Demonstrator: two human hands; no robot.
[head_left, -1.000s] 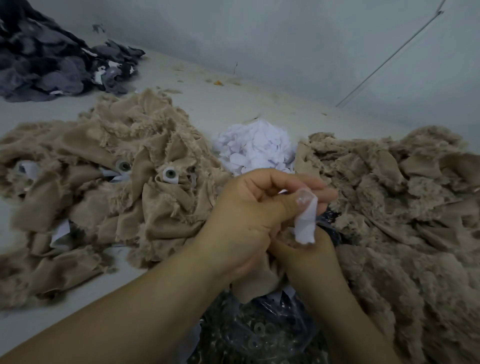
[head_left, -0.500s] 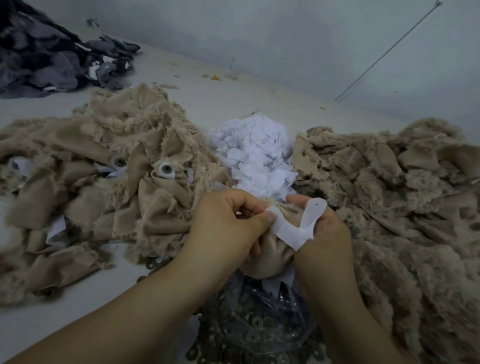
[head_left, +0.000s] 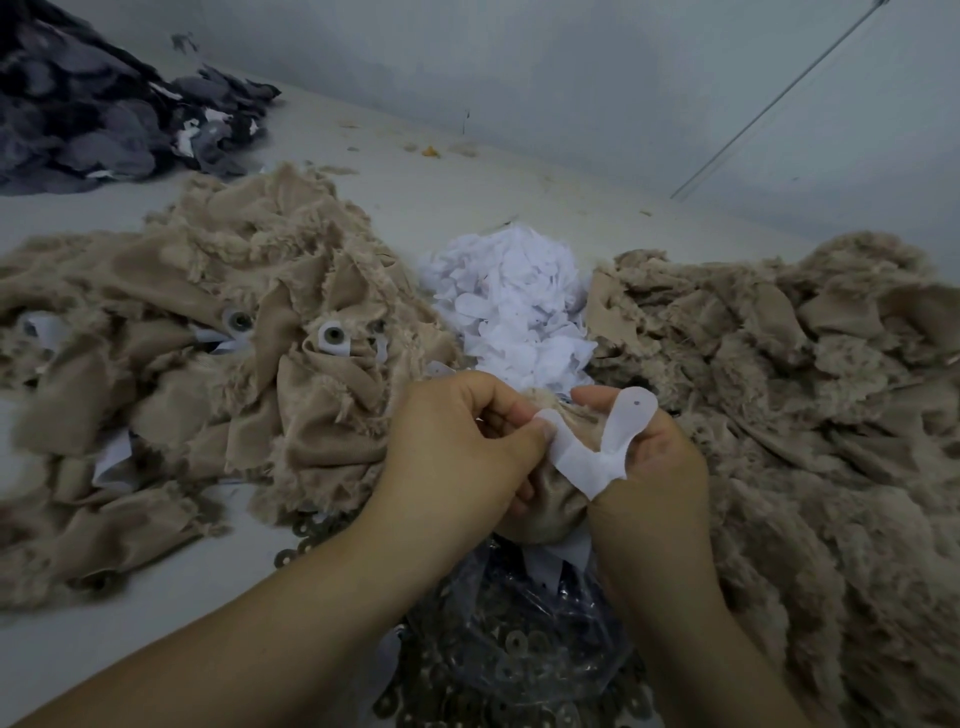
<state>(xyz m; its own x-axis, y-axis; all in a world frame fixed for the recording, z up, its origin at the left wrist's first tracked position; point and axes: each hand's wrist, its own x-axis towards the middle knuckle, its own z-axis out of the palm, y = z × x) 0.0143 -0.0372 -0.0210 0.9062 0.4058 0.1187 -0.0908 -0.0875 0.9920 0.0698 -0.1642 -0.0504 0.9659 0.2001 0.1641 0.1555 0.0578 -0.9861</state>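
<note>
Between the left plush heap (head_left: 208, 364) and the right plush heap (head_left: 805, 415), the left hand (head_left: 457, 447) pinches one end of a white fabric strip (head_left: 587, 462) between thumb and forefinger; the right hand (head_left: 660, 467), fingers curled, grips a beige plush piece (head_left: 550, 509); the strip's holed end lies over that hand; a bag of metal washers (head_left: 524, 639) sits just below.
</note>
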